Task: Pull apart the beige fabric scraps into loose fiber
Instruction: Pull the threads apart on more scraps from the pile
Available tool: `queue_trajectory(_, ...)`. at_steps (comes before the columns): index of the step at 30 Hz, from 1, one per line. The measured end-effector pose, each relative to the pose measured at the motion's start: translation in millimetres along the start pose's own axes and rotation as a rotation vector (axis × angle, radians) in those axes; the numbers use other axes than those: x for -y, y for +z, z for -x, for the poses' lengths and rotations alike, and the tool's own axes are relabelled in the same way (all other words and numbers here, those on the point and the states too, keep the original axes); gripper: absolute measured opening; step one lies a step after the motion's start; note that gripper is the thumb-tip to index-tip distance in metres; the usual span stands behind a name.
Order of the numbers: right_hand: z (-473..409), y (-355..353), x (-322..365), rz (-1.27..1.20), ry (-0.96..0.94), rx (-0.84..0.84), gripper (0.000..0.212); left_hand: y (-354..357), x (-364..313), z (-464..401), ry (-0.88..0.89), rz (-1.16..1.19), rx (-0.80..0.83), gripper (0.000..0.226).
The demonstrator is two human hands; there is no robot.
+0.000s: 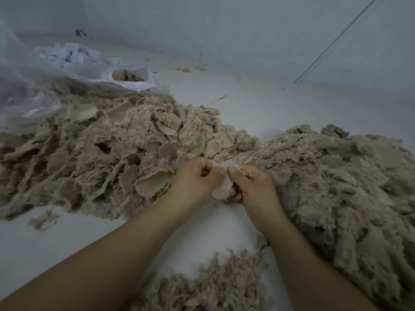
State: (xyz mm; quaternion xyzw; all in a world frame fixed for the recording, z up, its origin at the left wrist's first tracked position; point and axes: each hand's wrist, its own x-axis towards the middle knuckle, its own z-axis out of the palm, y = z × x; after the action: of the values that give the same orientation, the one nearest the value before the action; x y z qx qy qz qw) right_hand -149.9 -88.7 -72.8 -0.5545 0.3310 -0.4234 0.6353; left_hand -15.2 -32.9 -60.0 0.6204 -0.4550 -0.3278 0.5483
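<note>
At the frame's centre the left hand [197, 176] and right hand [249, 187] both pinched one scrap [222, 187] between thumb and curled fingers, above the pile [125, 149]; it looked light, soft and limp, likely to fray easily; gripping opposite edges close together should tear it best.

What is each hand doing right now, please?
Left hand: closed, pinching the top edge of a beige fabric scrap.
Right hand: closed on the same scrap, thumb pressed over it.
</note>
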Motion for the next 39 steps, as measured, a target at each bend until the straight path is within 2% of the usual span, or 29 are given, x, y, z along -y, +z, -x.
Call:
queue_trajectory(4,0.5,1.6,-2.4,0.094,-0.041,-0.043,0.030,1.1,2.7,2.3,0.025,0.044,0.018,0.022)
queue_trajectory(8,-4.4,-7.0,3.3,-0.088,-0.019,-0.142,0.031,-7.2,6.5,-0.1,0.049,0.062,-0.122,0.025)
queue_trajectory(10,-1.2,-10.8,5.0,-0.004,-0.025,-0.008,0.029,-20.0,13.9,6.3,0.156,-0.123,-0.108,0.026)
queue_trajectory(13,12.6,-6.1,8.0,0.286,-0.049,0.470,0.033,-42.6,27.4,23.0,0.427,-0.624,0.022,0.020)
queue_trajectory(14,13.1,-6.5,9.1,0.299,-0.054,0.528,0.035,-51.1,28.6,23.3,0.495,-0.759,0.027,0.023)
queue_trajectory(16,12.4,-7.9,12.7,0.187,-0.015,0.467,0.033,-68.5,29.0,9.0,0.612,-0.923,-0.016,0.031)
queue_trajectory(19,10.0,-6.9,9.9,0.176,-0.018,0.301,0.029,-89.8,25.2,-23.7,0.723,-1.083,-0.020,0.021)
queue_trajectory(22,7.3,-1.9,1.8,0.229,-0.022,0.173,0.036,-100.1,24.0,-47.9,0.628,-1.253,0.057,0.019)
queue_trajectory(26,-0.4,-2.7,3.0,0.055,-0.014,-0.028,0.029,-87.1,13.2,-53.3,0.462,-1.539,0.091,0.030)
queue_trajectory(30,-3.5,-2.9,-0.1,0.024,-0.013,-0.056,0.028,-53.4,2.9,-36.6,0.254,-1.401,0.076,0.026)
queue_trajectory(35,-5.7,-2.6,-1.9,-0.026,0.028,-0.077,0.021,-7.2,-0.8,-17.0,0.348,-1.351,-0.127,0.037)
queue_trajectory(37,-6.5,-2.4,-2.4,-0.044,0.034,-0.074,0.021,8.6,0.7,-17.8,0.300,-1.290,-0.118,0.043)
queue_trajectory(39,-7.7,-2.9,-3.8,-0.055,0.046,-0.082,0.021,16.1,2.4,-22.2,0.254,-1.229,-0.087,0.033)
